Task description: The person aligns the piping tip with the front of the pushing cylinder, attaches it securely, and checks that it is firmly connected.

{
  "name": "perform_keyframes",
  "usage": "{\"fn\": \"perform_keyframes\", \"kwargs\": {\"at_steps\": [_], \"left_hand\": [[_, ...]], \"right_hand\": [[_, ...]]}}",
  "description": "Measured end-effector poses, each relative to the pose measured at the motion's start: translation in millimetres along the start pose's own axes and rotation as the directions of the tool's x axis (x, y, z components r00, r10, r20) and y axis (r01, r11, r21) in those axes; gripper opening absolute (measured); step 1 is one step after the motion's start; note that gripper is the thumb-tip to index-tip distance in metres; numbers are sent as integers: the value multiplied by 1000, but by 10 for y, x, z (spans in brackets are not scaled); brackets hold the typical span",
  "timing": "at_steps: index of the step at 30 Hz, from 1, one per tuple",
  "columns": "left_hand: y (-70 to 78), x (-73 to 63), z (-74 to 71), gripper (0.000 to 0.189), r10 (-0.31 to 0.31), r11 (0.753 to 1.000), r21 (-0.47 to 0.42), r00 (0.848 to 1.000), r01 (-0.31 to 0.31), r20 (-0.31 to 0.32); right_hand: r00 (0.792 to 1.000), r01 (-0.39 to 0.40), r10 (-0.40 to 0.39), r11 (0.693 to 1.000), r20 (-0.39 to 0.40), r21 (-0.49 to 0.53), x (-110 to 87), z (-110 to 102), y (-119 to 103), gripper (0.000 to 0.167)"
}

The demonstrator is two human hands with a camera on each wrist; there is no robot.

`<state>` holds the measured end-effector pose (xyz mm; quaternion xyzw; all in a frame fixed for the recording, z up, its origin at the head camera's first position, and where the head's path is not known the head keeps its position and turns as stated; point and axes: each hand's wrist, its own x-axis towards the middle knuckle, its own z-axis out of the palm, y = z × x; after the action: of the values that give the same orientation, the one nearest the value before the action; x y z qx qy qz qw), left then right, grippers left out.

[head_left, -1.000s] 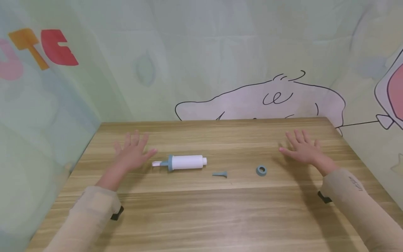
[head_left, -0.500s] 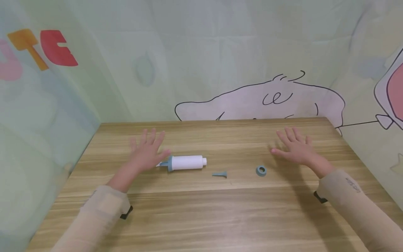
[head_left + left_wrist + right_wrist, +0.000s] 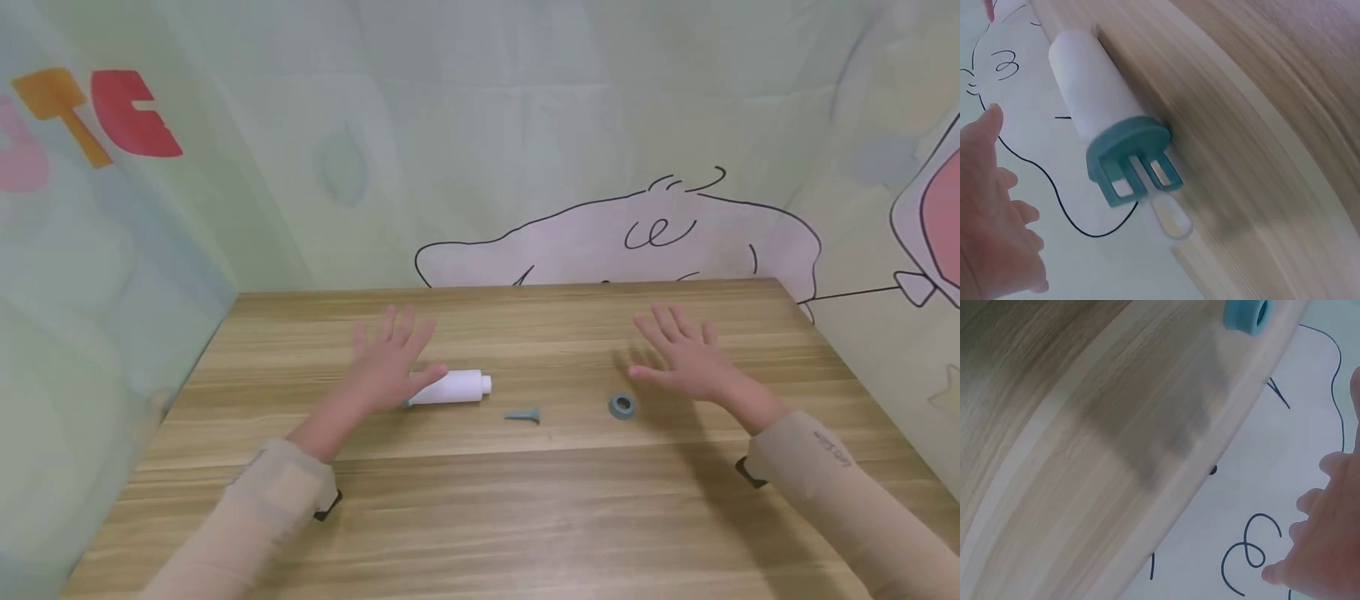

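Observation:
My left hand [image 3: 386,371] hovers with fingers spread over the near-left end of a white syringe-like tube [image 3: 457,387] lying on its side. In the head view that hand hides the tube's teal end; the left wrist view shows its teal slotted collar [image 3: 1132,139] and a white loop handle [image 3: 1174,215]. To the right of the tube lies a small teal tapered nozzle [image 3: 525,415]. Farther right sits a teal ring [image 3: 622,407], also at the top of the right wrist view. My right hand [image 3: 690,365], fingers spread, is above the table beyond the ring, holding nothing.
A wood-grain table [image 3: 510,517] carries these parts. Behind it and at the sides hangs a pale printed cloth [image 3: 480,150] with a cartoon animal outline and coloured letters. The table's far edge runs just beyond both hands.
Both hands have moved inward, the left one rightward until it covers the tube's teal end, the right one leftward to nearer the ring. The parts on the table have not moved.

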<state>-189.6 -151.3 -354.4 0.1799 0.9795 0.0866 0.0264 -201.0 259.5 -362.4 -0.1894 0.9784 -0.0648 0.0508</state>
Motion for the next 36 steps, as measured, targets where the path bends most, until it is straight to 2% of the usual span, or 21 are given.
{"fn": "perform_keyframes", "kwargs": {"at_steps": [5, 12, 20, 28, 36], "left_hand": [[110, 43, 60, 71, 43, 999, -12, 999, -43, -12], [299, 83, 137, 65, 126, 992, 0, 989, -126, -79], [478, 126, 196, 60, 178, 983, 57, 980, -174, -84], [586, 165, 268, 54, 213, 977, 4, 974, -213, -82], [674, 192, 330, 50, 272, 962, -9, 957, -274, -96]], "right_hand": [[999, 42, -42, 999, -17, 14, -4, 23, -55, 84], [992, 121, -118, 991, -45, 62, 10, 86, -79, 87], [982, 188, -181, 967, -57, 172, 5, 157, -103, 76], [979, 198, -205, 932, -8, 305, -11, 207, -132, 62], [981, 173, -193, 929, 30, 328, -8, 271, -140, 56]]}}
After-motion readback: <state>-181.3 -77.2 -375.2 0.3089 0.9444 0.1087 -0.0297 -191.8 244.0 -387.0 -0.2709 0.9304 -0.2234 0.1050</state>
